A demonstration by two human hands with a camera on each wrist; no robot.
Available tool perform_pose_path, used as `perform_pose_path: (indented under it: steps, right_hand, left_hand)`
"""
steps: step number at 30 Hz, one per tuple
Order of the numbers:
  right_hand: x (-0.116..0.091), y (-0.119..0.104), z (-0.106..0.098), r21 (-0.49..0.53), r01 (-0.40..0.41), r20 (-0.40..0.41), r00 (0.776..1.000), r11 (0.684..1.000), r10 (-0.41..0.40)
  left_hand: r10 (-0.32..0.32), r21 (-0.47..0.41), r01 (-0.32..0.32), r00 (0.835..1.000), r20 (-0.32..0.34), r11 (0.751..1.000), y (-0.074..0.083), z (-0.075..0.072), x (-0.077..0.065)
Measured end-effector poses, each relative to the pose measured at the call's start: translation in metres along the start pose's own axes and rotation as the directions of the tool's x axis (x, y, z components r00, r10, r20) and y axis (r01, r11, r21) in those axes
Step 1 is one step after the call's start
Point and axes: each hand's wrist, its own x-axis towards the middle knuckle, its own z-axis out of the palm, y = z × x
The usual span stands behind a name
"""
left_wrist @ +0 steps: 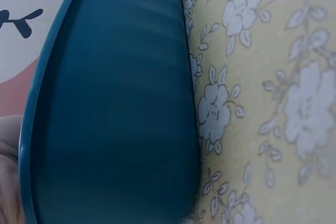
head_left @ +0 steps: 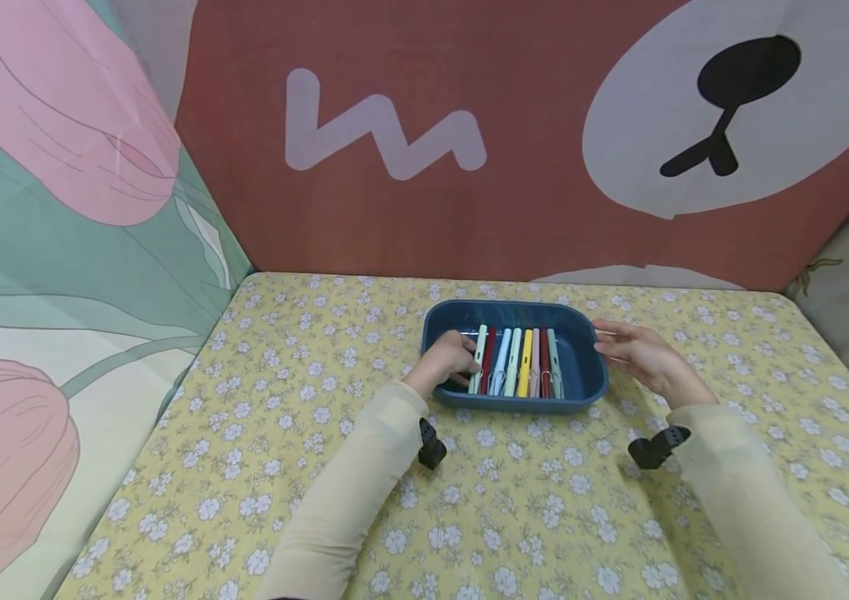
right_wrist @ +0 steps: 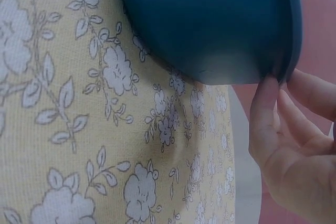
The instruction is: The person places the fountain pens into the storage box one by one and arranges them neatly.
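A blue, round-cornered tray [head_left: 581, 392] lies on the tabletop with a row of capped pens side by side in it. At the row's left end is a light green pen [head_left: 481, 343]; my left hand [head_left: 446, 360] reaches over the tray's left rim and holds this pen with curled fingers. Beside it lie a dark red pen [head_left: 489, 354], a light blue pen [head_left: 501, 358] and a yellow pen [head_left: 525, 360], among others. With thumb and fingers, my right hand [head_left: 637, 354] pinches the tray's right rim. The left wrist view shows mostly the tray wall [left_wrist: 115, 98], its fingertips hidden.
A yellow flowered cloth [head_left: 304, 425] covers the table. Behind it stands a reddish-brown panel [head_left: 529, 208] with a cartoon face, and a flower-printed panel [head_left: 79, 275] rises on the left. Black wrist cameras [head_left: 431, 446] sit under both sleeves.
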Motion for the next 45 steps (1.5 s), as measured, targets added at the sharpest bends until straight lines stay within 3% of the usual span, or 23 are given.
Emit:
perform_pose_path:
  steps: [19,29,33,36,38,41,43,45]
  right_hand:
    - [-0.002,-0.001,0.000,-0.027,-0.006,-0.002,1.000,1.000,0.006]
    - [-0.001,0.000,0.003,-0.022,0.001,-0.011,1.000,1.000,-0.001]
    - [-0.001,0.000,0.003,-0.020,0.001,-0.016,1.000,1.000,-0.001]
    - [-0.002,0.000,0.002,-0.022,0.011,-0.018,1.000,1.000,-0.012]
    - [-0.002,0.000,0.001,-0.015,0.023,-0.020,1.000,1.000,-0.024]
    - [-0.003,-0.002,0.002,0.001,0.034,-0.038,0.999,0.999,-0.034]
    - [-0.005,-0.005,0.003,-0.003,0.038,-0.063,0.997,0.999,-0.038]
    - [-0.008,-0.008,0.005,-0.021,0.041,-0.109,0.993,0.999,-0.043]
  left_hand:
    - [-0.026,0.037,0.026,1.000,0.010,0.999,0.002,0.002,0.002]
    - [-0.053,-0.006,0.053,0.999,-0.014,0.999,-0.001,0.002,0.010]
    - [-0.024,-0.003,0.024,0.999,-0.032,1.000,-0.003,0.001,0.015]
    - [0.029,-0.016,-0.031,0.996,-0.082,0.999,-0.002,0.000,0.009]
    - [0.073,-0.035,-0.078,0.989,-0.132,0.996,0.001,0.000,0.003]
    - [0.166,-0.037,-0.177,0.964,-0.209,0.983,0.003,-0.002,-0.003]
    - [0.227,-0.016,-0.240,0.936,-0.270,0.971,0.004,-0.004,-0.006]
    - [0.281,0.018,-0.293,0.896,-0.345,0.956,0.005,-0.007,-0.008]
